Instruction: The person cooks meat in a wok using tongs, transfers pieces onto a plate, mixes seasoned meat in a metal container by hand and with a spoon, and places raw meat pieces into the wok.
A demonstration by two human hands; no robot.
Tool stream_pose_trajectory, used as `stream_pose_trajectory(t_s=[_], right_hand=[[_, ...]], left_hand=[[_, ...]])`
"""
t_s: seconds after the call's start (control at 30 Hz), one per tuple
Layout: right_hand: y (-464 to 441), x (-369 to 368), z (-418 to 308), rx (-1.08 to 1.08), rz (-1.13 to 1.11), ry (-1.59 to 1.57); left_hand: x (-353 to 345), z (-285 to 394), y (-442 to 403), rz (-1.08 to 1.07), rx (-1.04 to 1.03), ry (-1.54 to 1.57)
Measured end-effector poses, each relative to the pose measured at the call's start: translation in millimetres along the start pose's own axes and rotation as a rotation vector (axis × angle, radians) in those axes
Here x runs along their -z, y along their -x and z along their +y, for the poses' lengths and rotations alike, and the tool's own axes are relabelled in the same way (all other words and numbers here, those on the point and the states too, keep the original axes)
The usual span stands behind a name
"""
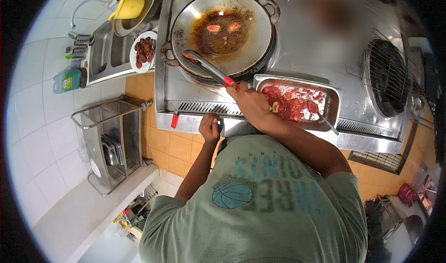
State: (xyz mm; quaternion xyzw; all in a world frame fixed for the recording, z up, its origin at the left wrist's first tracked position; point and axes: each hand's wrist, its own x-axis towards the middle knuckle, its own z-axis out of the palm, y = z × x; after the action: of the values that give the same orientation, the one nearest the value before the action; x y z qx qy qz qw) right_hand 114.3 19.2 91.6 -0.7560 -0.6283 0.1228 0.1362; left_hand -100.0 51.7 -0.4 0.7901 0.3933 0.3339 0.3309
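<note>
A pair of metal tongs with red grips (213,71) is held in my right hand (251,104), its tips reaching over the near-left rim of a large wok (186,19). A reddish piece of food (186,55) shows by the tong tips. Two reddish-orange pieces (224,27) lie in brown oil at the bottom of the wok. Beneath my right forearm is a steel tray (333,98) of red-coated meat (290,103), with a metal spoon (329,123) resting in it. My left hand (210,127) is curled closed at the stove's front edge, with nothing visible in it.
A white plate of browned meat (144,51) stands beside the double sink (100,54). A yellow jug (130,6) is in a basin behind it. A red-handled object (175,119) hangs at the stove's front edge. On the right, a wire grate (385,72) covers a dark round burner.
</note>
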Motion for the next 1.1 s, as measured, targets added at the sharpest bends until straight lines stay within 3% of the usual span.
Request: stream_pose_trajectory(t_s=[0.37, 1.1], right_hand=[[5.3, 1.2, -0.7, -0.014, 0.054, -0.046], [14.9, 27.6, 18.1, -0.003, -0.103, -0.053]], left_hand=[[1.8, -2.3, 0.0, -0.055, 0.023, -0.037], [2.5, 9.3, -5.8, -0.076, 0.044, -0.061]])
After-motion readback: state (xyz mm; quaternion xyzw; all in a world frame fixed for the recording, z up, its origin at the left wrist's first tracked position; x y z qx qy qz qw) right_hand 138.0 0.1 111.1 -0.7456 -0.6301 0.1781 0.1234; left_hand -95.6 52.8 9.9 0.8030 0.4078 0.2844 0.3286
